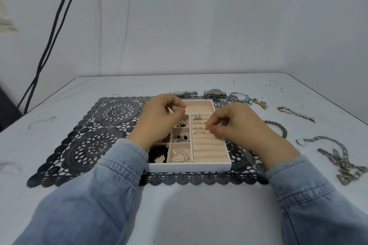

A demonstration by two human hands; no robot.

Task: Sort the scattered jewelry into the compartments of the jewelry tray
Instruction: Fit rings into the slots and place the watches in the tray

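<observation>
The jewelry tray (189,167), a white rectangular box lined in beige velvet, lies directly under both hands on a black lace placemat (95,145). The right hand (239,125) hovers over the padded ring rolls, its thumb and forefinger pinching a thin silver ring (207,131) at a slot. Just left of its fingertips sit more slim rings (198,127) and a bow-shaped ring (197,116). The left hand (157,119) has curled fingers, thumb meeting forefinger above the small compartments; I cannot tell whether it holds anything. Beyond the hands lie two steel wristwatches (215,92). Right of the right hand lie tangled grey metal chains (342,163).
</observation>
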